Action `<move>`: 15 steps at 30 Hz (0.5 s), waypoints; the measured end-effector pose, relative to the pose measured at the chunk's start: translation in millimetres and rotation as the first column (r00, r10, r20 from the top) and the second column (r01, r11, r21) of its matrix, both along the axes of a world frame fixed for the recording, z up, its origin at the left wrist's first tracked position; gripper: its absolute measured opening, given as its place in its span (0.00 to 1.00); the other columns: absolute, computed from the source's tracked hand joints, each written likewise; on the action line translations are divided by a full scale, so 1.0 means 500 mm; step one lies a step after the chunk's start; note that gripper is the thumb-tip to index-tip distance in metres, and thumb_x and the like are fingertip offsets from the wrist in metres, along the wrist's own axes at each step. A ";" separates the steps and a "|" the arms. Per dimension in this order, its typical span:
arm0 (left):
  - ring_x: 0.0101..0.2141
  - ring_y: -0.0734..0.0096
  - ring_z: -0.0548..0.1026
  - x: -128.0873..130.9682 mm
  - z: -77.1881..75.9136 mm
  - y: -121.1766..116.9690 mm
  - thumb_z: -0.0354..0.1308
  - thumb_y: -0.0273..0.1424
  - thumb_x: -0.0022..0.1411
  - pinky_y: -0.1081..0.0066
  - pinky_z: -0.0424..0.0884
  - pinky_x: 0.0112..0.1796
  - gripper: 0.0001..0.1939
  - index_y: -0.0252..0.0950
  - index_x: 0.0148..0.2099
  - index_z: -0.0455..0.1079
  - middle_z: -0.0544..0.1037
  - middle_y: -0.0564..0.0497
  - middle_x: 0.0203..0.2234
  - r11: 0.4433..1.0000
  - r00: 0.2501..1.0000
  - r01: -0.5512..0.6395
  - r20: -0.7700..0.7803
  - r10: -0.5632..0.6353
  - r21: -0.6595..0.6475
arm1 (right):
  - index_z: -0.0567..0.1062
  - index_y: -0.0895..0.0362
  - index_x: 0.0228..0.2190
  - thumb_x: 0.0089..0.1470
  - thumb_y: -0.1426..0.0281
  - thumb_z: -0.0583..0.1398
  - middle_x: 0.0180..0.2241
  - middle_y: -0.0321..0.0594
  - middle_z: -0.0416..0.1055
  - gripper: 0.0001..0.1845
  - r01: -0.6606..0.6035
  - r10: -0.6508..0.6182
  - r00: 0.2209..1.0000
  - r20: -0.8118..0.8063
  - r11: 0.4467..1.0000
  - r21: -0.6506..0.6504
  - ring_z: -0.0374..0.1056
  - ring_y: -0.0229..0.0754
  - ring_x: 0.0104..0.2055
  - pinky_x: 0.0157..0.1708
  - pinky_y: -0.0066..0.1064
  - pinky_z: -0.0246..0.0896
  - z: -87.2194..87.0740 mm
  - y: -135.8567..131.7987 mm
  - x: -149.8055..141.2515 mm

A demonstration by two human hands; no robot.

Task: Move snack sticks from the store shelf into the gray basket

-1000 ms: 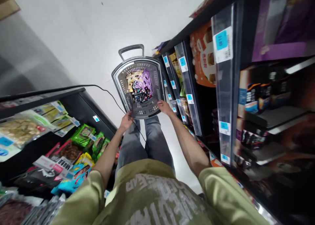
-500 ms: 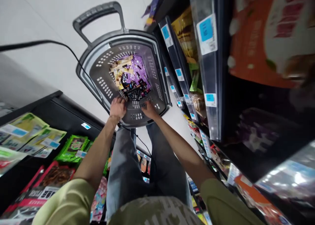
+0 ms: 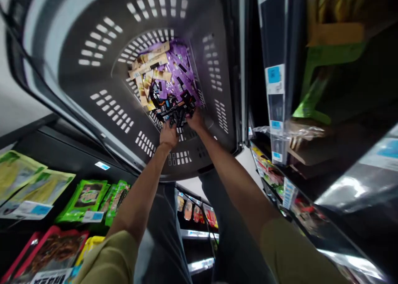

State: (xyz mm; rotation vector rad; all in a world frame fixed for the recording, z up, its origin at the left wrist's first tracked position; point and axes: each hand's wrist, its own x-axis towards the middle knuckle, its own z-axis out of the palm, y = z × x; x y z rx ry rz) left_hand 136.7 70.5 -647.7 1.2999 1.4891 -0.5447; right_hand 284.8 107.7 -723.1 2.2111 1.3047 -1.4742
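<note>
Left hand (image 3: 168,134) and right hand (image 3: 195,121) now reach deeper into the upper-centre basket (image 3: 74,83), bringing dark packets (image 3: 178,115) within reach; each grip looks part-curled, any hold unclear.

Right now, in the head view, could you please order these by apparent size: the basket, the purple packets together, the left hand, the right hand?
1. Basket
2. Purple packets together
3. Left hand and right hand: they look alike, so unranked

Olive-green short sleeves (image 3: 107,259); grey-blue jeans (image 3: 163,230), faded.
</note>
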 end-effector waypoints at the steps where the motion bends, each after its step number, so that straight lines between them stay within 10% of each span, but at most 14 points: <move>1: 0.66 0.47 0.55 0.003 -0.021 0.008 0.54 0.28 0.62 0.54 0.61 0.62 0.25 0.33 0.62 0.66 0.54 0.38 0.68 0.998 0.999 -0.043 -0.007 0.044 0.050 | 0.59 0.66 0.59 0.52 0.75 0.60 0.60 0.61 0.61 0.34 -0.009 0.009 1.000 0.014 1.000 0.022 0.58 0.56 0.65 0.65 0.51 0.51 -0.020 -0.003 0.002; 8: 0.68 0.43 0.49 -0.003 -0.151 0.020 0.56 0.28 0.58 0.49 0.53 0.65 0.17 0.35 0.49 0.77 0.55 0.45 0.69 0.984 0.991 -0.135 -0.004 0.136 0.117 | 0.53 0.62 0.64 0.54 0.69 0.62 0.66 0.60 0.51 0.40 -0.039 0.036 0.998 0.045 0.996 0.079 0.46 0.55 0.71 0.69 0.54 0.42 -0.115 -0.029 0.021; 15: 0.57 0.46 0.69 -0.005 -0.157 -0.023 0.54 0.27 0.61 0.55 0.67 0.56 0.15 0.32 0.47 0.78 0.73 0.37 0.55 0.996 0.999 0.047 0.014 -0.047 -0.081 | 0.68 0.58 0.52 0.53 0.67 0.63 0.46 0.53 0.73 0.25 -0.007 0.008 1.000 0.027 0.998 -0.070 0.70 0.60 0.53 0.55 0.62 0.62 -0.126 -0.081 0.034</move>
